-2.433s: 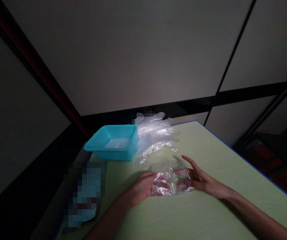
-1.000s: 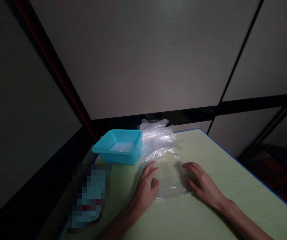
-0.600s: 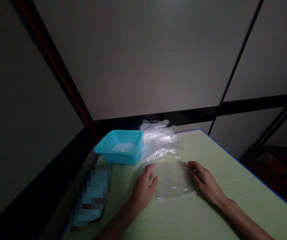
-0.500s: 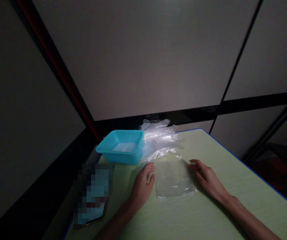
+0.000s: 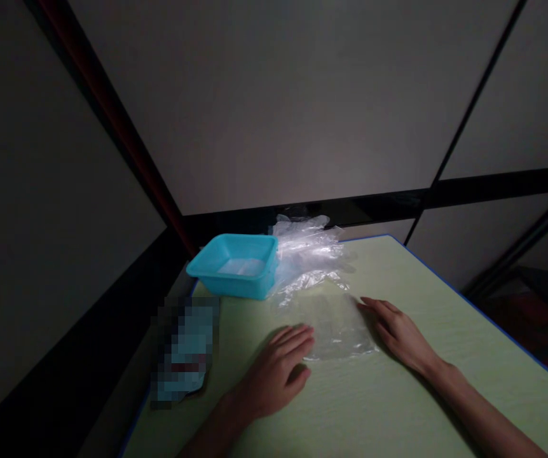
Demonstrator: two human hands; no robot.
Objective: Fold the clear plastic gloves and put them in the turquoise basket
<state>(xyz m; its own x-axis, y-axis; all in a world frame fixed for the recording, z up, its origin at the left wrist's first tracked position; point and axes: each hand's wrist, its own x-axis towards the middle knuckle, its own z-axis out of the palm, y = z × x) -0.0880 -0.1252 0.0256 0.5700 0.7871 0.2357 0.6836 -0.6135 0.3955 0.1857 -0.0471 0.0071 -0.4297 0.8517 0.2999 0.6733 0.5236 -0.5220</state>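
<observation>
A clear plastic sheet (image 5: 338, 324) lies flat on the light green table (image 5: 398, 407). My left hand (image 5: 276, 369) rests palm down at the sheet's near left corner, fingers stretched out and touching its edge. My right hand (image 5: 400, 334) lies flat on the sheet's right edge, fingers extended. Neither hand holds anything.
A turquoise plastic tub (image 5: 236, 265) stands at the table's far left, with something pale inside. A heap of crumpled clear plastic (image 5: 309, 257) lies beside it to the right. A blurred-out blue object (image 5: 183, 350) sits at the left edge. Dark wall panels rise behind.
The crumpled plastic held between both hands has been laid down and flattened on the table. My left hand has since slid back toward me to the sheet's near corner.
</observation>
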